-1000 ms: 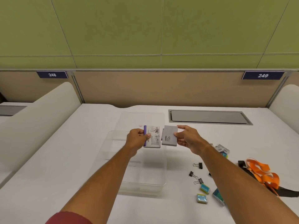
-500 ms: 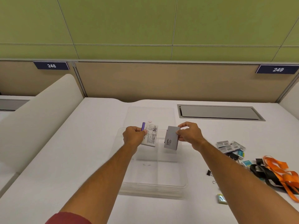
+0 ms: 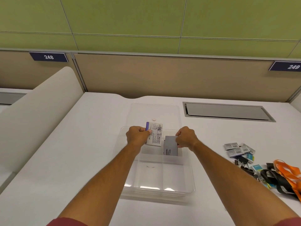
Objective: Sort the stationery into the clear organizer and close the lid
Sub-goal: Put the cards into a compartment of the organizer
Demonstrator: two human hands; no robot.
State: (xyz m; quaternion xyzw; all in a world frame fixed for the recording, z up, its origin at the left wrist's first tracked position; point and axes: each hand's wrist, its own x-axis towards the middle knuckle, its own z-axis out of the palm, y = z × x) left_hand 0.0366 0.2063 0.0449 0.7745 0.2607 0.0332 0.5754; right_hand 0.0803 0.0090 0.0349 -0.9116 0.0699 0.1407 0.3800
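The clear organizer [image 3: 189,180] sits in front of me on the white desk, its clear lid [image 3: 171,111] lying flat just behind it. My left hand [image 3: 137,135] holds a white printed pack with a purple edge [image 3: 155,134] above the organizer's far left part. My right hand [image 3: 185,136] grips a grey box [image 3: 170,146] standing on edge, its lower end inside the far right compartment. More stationery lies loose at the right: small barcode packs [image 3: 234,148], black binder clips [image 3: 242,161] and teal packets [image 3: 257,168].
An orange and black lanyard [image 3: 286,176] is heaped at the desk's right edge. A grey cable hatch [image 3: 226,111] is set into the desk behind the lid. A curved white divider [image 3: 37,105] rises along the left. A tan partition closes the back.
Both hands have dropped toward the organizer. The grey box has turned on edge and gone down into the far right compartment. The camera view has shifted left.
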